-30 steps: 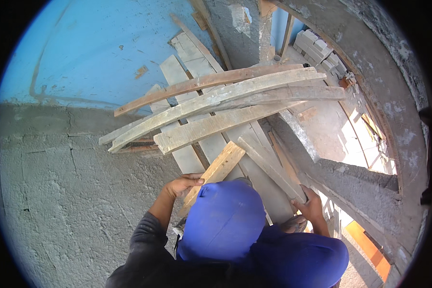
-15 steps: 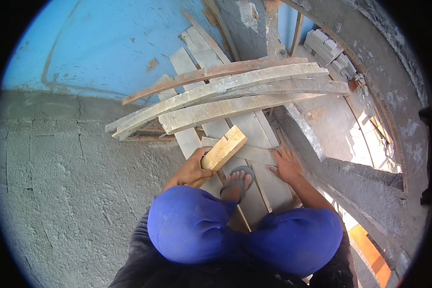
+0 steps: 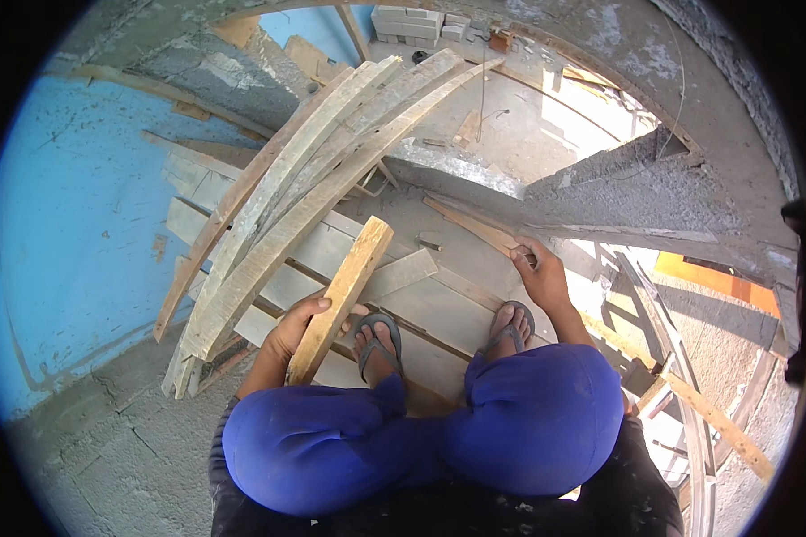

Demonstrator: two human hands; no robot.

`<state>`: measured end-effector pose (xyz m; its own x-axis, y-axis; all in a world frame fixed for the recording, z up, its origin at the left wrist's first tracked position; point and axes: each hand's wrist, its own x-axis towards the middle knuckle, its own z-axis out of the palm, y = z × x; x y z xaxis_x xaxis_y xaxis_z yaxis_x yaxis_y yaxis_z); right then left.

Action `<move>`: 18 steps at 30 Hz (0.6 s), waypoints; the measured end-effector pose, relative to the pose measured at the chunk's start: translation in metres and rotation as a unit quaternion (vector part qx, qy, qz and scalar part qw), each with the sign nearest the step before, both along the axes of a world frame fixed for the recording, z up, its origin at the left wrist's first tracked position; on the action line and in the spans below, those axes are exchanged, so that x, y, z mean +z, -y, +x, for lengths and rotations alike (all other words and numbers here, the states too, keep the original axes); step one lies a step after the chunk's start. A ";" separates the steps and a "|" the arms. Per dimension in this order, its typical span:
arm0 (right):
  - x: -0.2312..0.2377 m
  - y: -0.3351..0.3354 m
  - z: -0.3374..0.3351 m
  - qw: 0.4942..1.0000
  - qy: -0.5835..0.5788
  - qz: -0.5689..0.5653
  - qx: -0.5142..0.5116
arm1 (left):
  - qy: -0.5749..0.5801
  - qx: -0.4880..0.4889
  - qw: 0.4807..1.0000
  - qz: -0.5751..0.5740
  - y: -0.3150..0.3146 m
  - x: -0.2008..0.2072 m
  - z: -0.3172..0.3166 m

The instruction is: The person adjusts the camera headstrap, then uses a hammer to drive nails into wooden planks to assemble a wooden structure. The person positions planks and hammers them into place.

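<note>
while the left hand has its thumb and fingers clamped around a short wooden block, the right hand is held well apart from it, beside the near end of a thin wooden strip. the right fingers are curled toward the thumb, and a small dark patch shows between them (too small to name, and i cannot tell whether the fingers are closed on anything, or whether they touch the strip). the block is yellowish, tilted, its lower end near the left knee of the blue trousers and its upper end pointing away and to the right. just beyond it a short flat board lies across the pale planks, partly hidden behind the block.

both feet, the left and the right, stand on the planks in grey thong sandals, with the left one just beside the block. to the left, several long beams are heaped over the planks, the outermost of them reddish brown. behind those rises a blue wall, with rough grey masonry below it. pale building blocks are stacked at the far end, and an orange panel sits off to the right.
</note>
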<state>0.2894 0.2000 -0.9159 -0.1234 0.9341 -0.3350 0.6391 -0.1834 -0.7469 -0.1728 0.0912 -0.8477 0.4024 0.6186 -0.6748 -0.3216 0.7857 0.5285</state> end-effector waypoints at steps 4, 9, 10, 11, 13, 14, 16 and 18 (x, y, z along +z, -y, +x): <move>0.027 0.068 0.060 0.986 0.058 -0.023 -0.155 | 0.062 -0.046 0.996 -0.033 -0.080 -0.008 0.015; 0.074 0.158 0.065 0.967 0.052 -0.100 -0.228 | -0.070 -0.231 0.968 0.069 -0.149 -0.005 0.057; 0.084 0.173 0.062 0.964 0.058 -0.118 -0.232 | -0.118 -0.278 0.949 0.087 -0.157 -0.007 0.066; 0.095 0.186 0.059 0.961 0.069 -0.115 -0.243 | -0.149 -0.309 0.932 0.119 -0.163 -0.010 0.077; 0.116 0.207 0.055 0.952 0.100 -0.125 -0.260 | -0.209 -0.359 0.890 0.185 -0.169 -0.017 0.093; 0.128 0.217 0.054 0.944 0.100 -0.125 -0.288 | -0.203 -0.374 0.882 0.201 -0.171 -0.019 0.099; 0.149 0.228 0.061 0.963 0.129 -0.018 -0.237 | -0.212 -0.385 0.871 0.218 -0.173 -0.022 0.105; 0.178 0.244 0.084 0.940 0.231 0.032 -0.249 | -0.181 -0.396 0.877 0.202 -0.173 -0.028 0.114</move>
<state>0.3738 -0.0440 -0.7379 0.4790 0.8578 -0.1865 0.7453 -0.5097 -0.4297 -0.0587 0.2645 -0.8761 0.6185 0.4598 -0.6372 0.4868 0.4124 0.7701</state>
